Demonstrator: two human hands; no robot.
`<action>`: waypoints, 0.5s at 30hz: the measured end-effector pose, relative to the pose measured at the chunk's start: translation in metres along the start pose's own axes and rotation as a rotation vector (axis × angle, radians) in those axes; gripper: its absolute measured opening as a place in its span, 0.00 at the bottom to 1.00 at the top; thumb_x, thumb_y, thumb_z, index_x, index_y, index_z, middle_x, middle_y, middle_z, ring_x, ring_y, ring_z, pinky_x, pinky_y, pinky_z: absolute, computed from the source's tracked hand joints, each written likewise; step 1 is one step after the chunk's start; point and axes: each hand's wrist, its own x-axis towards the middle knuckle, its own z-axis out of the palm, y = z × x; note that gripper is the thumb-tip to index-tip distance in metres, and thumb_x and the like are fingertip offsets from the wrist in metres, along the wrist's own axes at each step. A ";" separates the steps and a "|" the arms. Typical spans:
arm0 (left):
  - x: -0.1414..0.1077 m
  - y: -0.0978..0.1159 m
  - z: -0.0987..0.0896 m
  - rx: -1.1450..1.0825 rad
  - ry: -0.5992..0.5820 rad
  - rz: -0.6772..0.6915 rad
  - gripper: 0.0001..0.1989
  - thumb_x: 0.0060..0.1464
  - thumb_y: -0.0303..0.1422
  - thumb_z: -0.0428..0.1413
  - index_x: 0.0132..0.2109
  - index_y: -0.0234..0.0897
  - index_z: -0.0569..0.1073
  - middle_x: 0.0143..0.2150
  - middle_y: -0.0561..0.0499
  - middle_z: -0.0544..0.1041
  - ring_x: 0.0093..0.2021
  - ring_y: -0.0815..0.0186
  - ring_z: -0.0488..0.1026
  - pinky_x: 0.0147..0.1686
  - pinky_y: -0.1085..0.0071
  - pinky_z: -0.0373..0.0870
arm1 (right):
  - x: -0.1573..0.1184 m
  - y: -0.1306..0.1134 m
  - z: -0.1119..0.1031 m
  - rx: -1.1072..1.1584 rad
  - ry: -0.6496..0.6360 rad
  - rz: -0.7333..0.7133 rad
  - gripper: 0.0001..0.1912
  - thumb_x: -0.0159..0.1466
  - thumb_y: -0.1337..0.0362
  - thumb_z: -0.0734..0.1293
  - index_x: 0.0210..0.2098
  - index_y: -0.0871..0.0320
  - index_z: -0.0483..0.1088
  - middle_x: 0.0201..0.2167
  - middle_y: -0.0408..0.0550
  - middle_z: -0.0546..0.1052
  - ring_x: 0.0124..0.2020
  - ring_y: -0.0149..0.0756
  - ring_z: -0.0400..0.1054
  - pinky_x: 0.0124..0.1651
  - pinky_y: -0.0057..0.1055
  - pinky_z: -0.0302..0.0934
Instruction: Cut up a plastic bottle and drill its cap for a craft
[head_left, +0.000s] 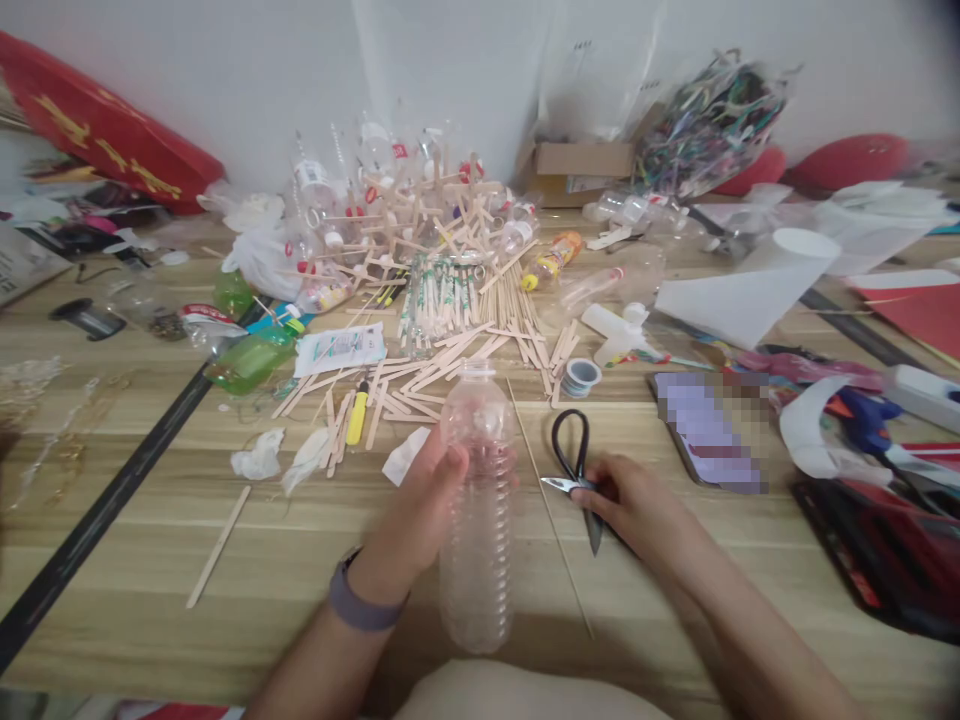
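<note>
Wrapped around the upper part of a clear plastic bottle (478,540) is my left hand (427,490), with a purple band on its wrist. The bottle has no cap, its neck points away from me, and its lower body is ribbed. To the right, my right hand (626,500) grips black-handled scissors (574,445) at the table surface. Their blades are spread apart, and one handle loop is hidden by my fingers. Between the bottle and the scissors lies a thin wooden skewer (555,520).
Craft sticks (450,360) and plastic bottles pile up at the back. A yellow-handled screwdriver (358,412), crumpled tissue (257,455) and a single stick (217,548) lie left. On the right are a phone (705,430), a wire spool (581,377), a white paper cone (757,290) and a red-black case (885,550).
</note>
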 end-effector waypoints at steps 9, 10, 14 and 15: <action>-0.006 -0.001 0.006 0.114 0.033 0.033 0.35 0.51 0.52 0.61 0.63 0.45 0.66 0.44 0.47 0.79 0.42 0.55 0.76 0.45 0.61 0.71 | -0.019 -0.079 -0.051 0.386 -0.018 -0.206 0.14 0.68 0.52 0.62 0.32 0.55 0.67 0.23 0.42 0.75 0.24 0.33 0.70 0.25 0.28 0.65; -0.006 0.000 0.007 0.115 0.032 0.034 0.34 0.51 0.52 0.61 0.62 0.46 0.67 0.44 0.48 0.79 0.42 0.55 0.76 0.45 0.62 0.71 | -0.021 -0.087 -0.052 0.331 0.032 -0.214 0.13 0.68 0.53 0.62 0.32 0.55 0.68 0.22 0.41 0.75 0.22 0.33 0.70 0.23 0.27 0.64; -0.006 0.000 0.013 0.111 0.010 0.055 0.34 0.49 0.53 0.62 0.60 0.47 0.68 0.42 0.50 0.79 0.41 0.57 0.74 0.44 0.63 0.70 | -0.022 -0.103 -0.044 0.047 0.303 -0.280 0.17 0.69 0.49 0.61 0.31 0.55 0.66 0.19 0.40 0.72 0.18 0.32 0.67 0.18 0.27 0.57; -0.005 0.000 0.014 0.115 0.004 0.063 0.34 0.49 0.52 0.62 0.60 0.46 0.68 0.42 0.50 0.79 0.41 0.58 0.74 0.44 0.63 0.70 | -0.022 -0.104 -0.041 -0.025 0.364 -0.307 0.18 0.69 0.48 0.60 0.30 0.55 0.66 0.19 0.41 0.72 0.17 0.32 0.67 0.18 0.27 0.55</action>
